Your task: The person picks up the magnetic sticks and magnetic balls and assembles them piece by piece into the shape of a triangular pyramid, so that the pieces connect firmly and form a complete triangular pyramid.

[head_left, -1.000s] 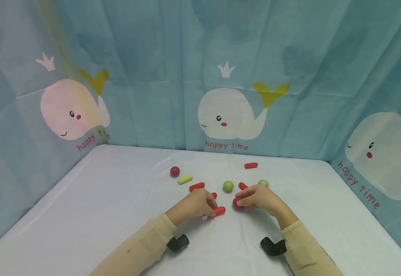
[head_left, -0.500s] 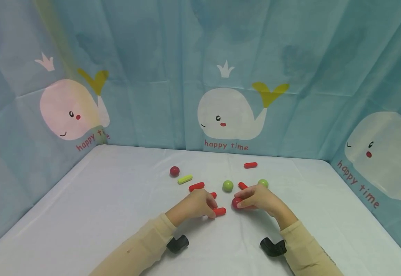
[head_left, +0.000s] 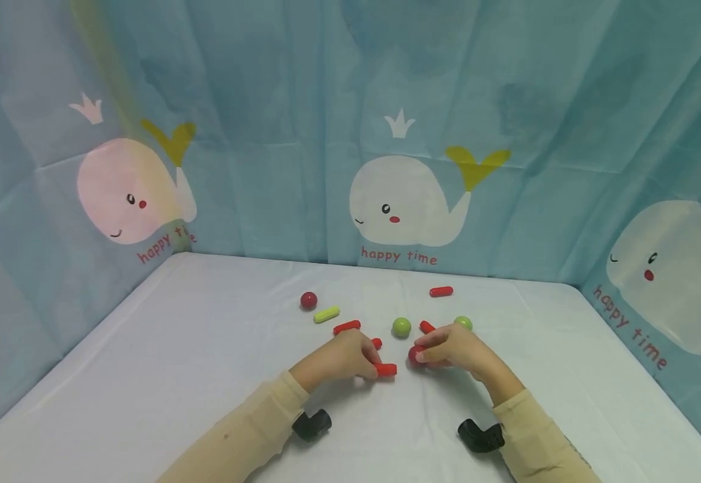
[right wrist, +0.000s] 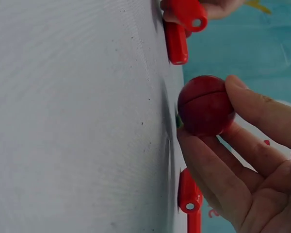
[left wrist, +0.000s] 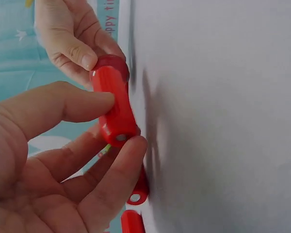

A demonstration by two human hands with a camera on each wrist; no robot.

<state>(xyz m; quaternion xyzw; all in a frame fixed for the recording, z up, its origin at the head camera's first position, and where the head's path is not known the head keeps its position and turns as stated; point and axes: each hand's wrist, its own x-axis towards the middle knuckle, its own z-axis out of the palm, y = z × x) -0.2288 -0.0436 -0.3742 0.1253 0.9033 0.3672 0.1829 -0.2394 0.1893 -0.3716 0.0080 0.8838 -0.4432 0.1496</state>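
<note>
My left hand [head_left: 345, 355] pinches a short red magnetic rod [left wrist: 111, 104] between thumb and fingers. A silver dot shows in the rod's near end. To the right, my right hand [head_left: 454, 347] grips a dark red ball [right wrist: 206, 109] with a thin seam round it. In the head view a gap separates the rod's tip from the ball. Behind the left hand lie a partly hidden red rod [head_left: 377, 343] and a fully visible red rod [head_left: 347, 327]. A green ball [head_left: 401, 327] sits behind the gap between the hands.
Farther back are another red ball [head_left: 308, 300], a yellow-green rod [head_left: 327, 314] and a red rod [head_left: 441, 292]. Beyond the right hand are a red rod [head_left: 426, 327] and a second green ball [head_left: 463, 323]. A whale-print curtain [head_left: 278, 201] stands behind the white table [head_left: 163, 349].
The rod in the left hand has shifted slightly right and swung more level, showing more of its length. The right hand keeps its hold on the red ball, almost still. The head view has drifted a little.
</note>
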